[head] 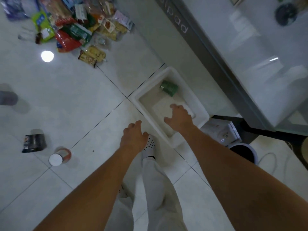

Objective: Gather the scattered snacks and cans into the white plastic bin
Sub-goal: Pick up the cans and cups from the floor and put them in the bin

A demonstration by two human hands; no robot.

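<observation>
The white plastic bin stands on the tiled floor beside a glass counter, with a green can lying at its far end. My right hand hovers over the bin's near half, fingers spread, holding nothing. My left hand is just left of the bin, above the floor, fingers loosely curled and empty. A heap of snack packets lies at the far left. Nearer, on the left, a dark snack bag and a red can rest on the floor.
A glass counter runs along the right. Behind the bin's near end sit a small white appliance and a round bin with a dark opening. My foot in a dotted slipper stands by the bin. A grey slipper lies far left.
</observation>
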